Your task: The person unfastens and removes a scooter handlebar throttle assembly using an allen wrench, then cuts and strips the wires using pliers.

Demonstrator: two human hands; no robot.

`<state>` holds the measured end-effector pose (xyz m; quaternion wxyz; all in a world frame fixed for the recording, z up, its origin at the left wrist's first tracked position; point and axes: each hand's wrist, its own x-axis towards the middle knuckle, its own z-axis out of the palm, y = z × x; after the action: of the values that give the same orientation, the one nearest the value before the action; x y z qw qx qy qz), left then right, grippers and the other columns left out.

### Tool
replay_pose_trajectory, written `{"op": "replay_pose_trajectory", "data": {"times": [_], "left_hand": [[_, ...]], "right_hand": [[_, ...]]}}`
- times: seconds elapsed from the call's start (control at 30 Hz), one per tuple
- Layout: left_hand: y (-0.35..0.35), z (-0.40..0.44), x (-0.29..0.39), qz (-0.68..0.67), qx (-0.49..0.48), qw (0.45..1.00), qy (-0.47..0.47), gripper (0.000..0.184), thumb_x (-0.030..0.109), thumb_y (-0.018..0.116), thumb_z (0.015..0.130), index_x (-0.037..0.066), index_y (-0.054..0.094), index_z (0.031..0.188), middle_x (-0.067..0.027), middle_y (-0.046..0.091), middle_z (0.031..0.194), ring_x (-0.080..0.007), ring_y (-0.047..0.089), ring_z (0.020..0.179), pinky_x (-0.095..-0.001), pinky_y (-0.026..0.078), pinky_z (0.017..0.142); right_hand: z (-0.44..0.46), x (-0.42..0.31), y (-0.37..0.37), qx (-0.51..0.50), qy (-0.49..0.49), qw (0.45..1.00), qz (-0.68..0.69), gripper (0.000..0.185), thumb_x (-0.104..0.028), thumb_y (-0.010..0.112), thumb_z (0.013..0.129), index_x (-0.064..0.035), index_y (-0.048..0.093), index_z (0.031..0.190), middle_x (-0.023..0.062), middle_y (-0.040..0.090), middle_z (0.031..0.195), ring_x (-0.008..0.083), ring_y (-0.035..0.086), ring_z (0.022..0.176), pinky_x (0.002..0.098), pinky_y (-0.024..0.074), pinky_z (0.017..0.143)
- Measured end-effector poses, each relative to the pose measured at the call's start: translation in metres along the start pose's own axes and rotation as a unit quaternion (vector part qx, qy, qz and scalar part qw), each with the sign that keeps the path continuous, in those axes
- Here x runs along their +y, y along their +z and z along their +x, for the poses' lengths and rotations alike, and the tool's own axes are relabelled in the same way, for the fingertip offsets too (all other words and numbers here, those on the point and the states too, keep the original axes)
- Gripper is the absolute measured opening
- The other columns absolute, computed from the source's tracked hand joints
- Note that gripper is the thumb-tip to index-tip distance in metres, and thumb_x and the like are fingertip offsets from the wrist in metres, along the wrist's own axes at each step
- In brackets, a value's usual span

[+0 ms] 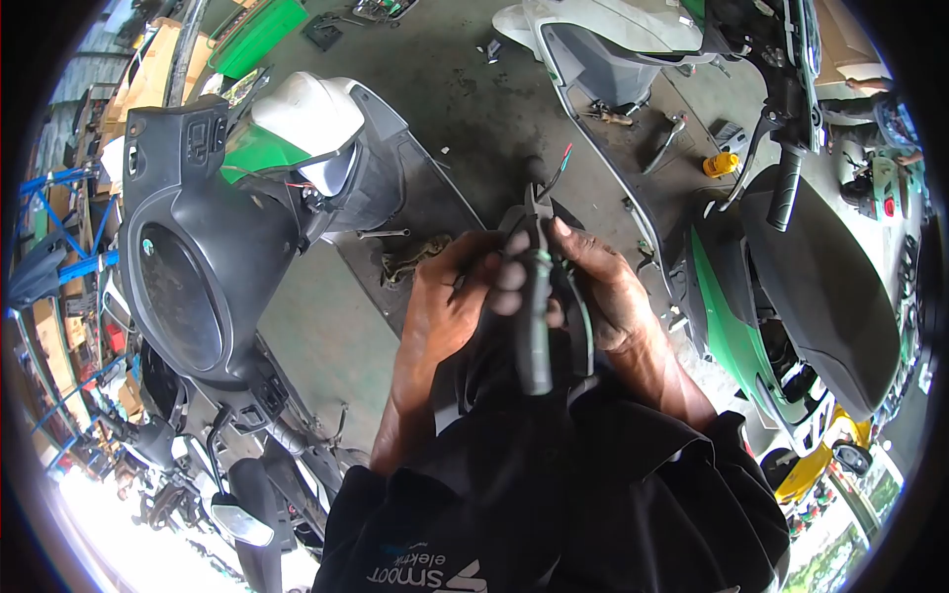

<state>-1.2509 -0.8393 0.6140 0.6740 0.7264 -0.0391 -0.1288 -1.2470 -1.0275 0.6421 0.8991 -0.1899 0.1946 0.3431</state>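
Note:
A pair of pliers (535, 326) is held in front of my chest, jaws pointing away from me and dark handles spread toward my body. My right hand (611, 292) is closed round the pliers near the pivot, thumb beside the jaws and blurred fingertips behind the tool. My left hand (447, 292) is closed close beside the pliers, its thumb and fingers bent together; what they pinch is hidden. A thin dark cable (550, 188) with red and green wire ends sticks out beyond the jaws.
A dark scooter front panel (188, 267) with a white and green fender (301, 119) stands at left. Another scooter with a dark seat (820, 287) is at right. A yellow bottle (721, 164) is on the floor, and a person (885, 124) is at far right.

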Motion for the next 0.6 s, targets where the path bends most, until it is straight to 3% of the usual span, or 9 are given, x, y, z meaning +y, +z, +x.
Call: {"op": "replay_pose_trajectory", "data": {"times": [0.07, 0.2, 0.27, 0.33, 0.4, 0.43, 0.5, 0.53, 0.6], "left_hand": [[-0.004, 0.001, 0.006, 0.012, -0.032, 0.997, -0.076, 0.015, 0.01, 0.058, 0.095, -0.001, 0.064, 0.102, -0.0068, 0.062, 0.081, -0.0068, 0.055, 0.071, -0.0249, 0.044, 0.062], [-0.019, -0.002, 0.007, -0.05, -0.076, 0.987, -0.135, 0.013, 0.01, 0.061, 0.093, -0.002, 0.064, 0.094, -0.0056, 0.061, 0.084, -0.0054, 0.052, 0.069, -0.026, 0.041, 0.058], [-0.026, 0.002, 0.008, -0.084, -0.081, 0.993, 0.032, 0.019, 0.015, 0.061, 0.094, -0.001, 0.063, 0.086, -0.0083, 0.063, 0.093, -0.0111, 0.06, 0.08, -0.0261, 0.046, 0.066], [-0.02, 0.012, 0.019, -0.171, -0.065, 0.98, 0.082, 0.022, 0.017, 0.06, 0.094, -0.001, 0.062, 0.082, -0.0108, 0.064, 0.098, -0.0166, 0.062, 0.088, -0.029, 0.049, 0.072], [-0.01, 0.02, 0.03, -0.331, -0.023, 0.936, 0.119, 0.03, 0.023, 0.05, 0.098, 0.004, 0.057, 0.075, -0.0195, 0.065, 0.105, -0.0332, 0.062, 0.108, -0.0444, 0.047, 0.095], [-0.002, 0.024, 0.036, -0.331, -0.022, 0.936, 0.12, 0.03, 0.023, 0.05, 0.098, 0.004, 0.057, 0.075, -0.0195, 0.065, 0.105, -0.0332, 0.062, 0.108, -0.0444, 0.047, 0.095], [0.013, 0.034, 0.046, -0.559, -0.013, 0.822, 0.103, 0.033, 0.023, 0.042, 0.101, 0.008, 0.051, 0.072, -0.0163, 0.064, 0.096, -0.032, 0.064, 0.1, -0.0489, 0.039, 0.102], [0.019, 0.039, 0.047, -0.596, -0.009, 0.797, 0.092, 0.037, 0.027, 0.037, 0.103, 0.012, 0.043, 0.07, -0.0089, 0.059, 0.079, -0.0256, 0.061, 0.085, -0.0483, 0.037, 0.103], [0.022, 0.045, 0.052, -0.624, 0.016, 0.779, 0.063, 0.038, 0.028, 0.037, 0.103, 0.013, 0.041, 0.069, -0.005, 0.052, 0.072, -0.022, 0.057, 0.078, -0.0462, 0.039, 0.1]], "right_hand": [[0.0, 0.0, 0.003, 0.01, -0.014, 1.0, -0.019, 0.042, -0.042, 0.045, 0.101, -0.001, 0.056, 0.103, 0.0099, 0.06, 0.079, 0.0176, 0.059, 0.059, 0.0225, 0.0466, 0.045], [-0.006, 0.001, 0.007, 0.026, -0.026, 0.997, -0.064, 0.043, -0.046, 0.043, 0.101, -0.0048, 0.053, 0.092, 0.0059, 0.052, 0.066, 0.0172, 0.053, 0.049, 0.0231, 0.0462, 0.043], [-0.003, 0.006, 0.005, -0.025, -0.045, 0.999, -0.015, 0.045, -0.048, 0.048, 0.098, -0.0045, 0.054, 0.089, 0.0062, 0.054, 0.065, 0.0165, 0.057, 0.052, 0.0244, 0.0462, 0.043], [-0.003, 0.01, 0.01, -0.045, -0.062, 0.997, -0.007, 0.047, -0.051, 0.055, 0.095, -0.0046, 0.053, 0.084, 0.005, 0.051, 0.061, 0.0152, 0.052, 0.048, 0.0272, 0.0463, 0.044], [-0.002, 0.012, 0.015, -0.059, -0.064, 0.996, -0.027, 0.047, -0.05, 0.055, 0.095, -0.0048, 0.053, 0.083, 0.0053, 0.052, 0.061, 0.0153, 0.053, 0.048, 0.0272, 0.0464, 0.044], [-0.001, 0.014, 0.017, -0.074, -0.067, 0.994, -0.046, 0.046, -0.05, 0.055, 0.095, -0.005, 0.053, 0.083, 0.0056, 0.052, 0.061, 0.0154, 0.054, 0.049, 0.0273, 0.0464, 0.045], [0.005, 0.015, 0.02, -0.096, -0.07, 0.992, -0.053, 0.043, -0.047, 0.056, 0.095, -0.0058, 0.053, 0.082, 0.0057, 0.054, 0.061, 0.0153, 0.054, 0.048, 0.0281, 0.047, 0.045], [0.006, 0.014, 0.024, -0.069, -0.096, 0.99, -0.079, 0.042, -0.046, 0.056, 0.095, -0.006, 0.054, 0.083, 0.0057, 0.055, 0.061, 0.0153, 0.054, 0.048, 0.0283, 0.0474, 0.045], [0.007, 0.012, 0.035, 0.004, -0.118, 0.988, -0.097, 0.04, -0.044, 0.057, 0.095, -0.0054, 0.057, 0.086, 0.0052, 0.056, 0.06, 0.0152, 0.055, 0.048, 0.0283, 0.0486, 0.047]]}}
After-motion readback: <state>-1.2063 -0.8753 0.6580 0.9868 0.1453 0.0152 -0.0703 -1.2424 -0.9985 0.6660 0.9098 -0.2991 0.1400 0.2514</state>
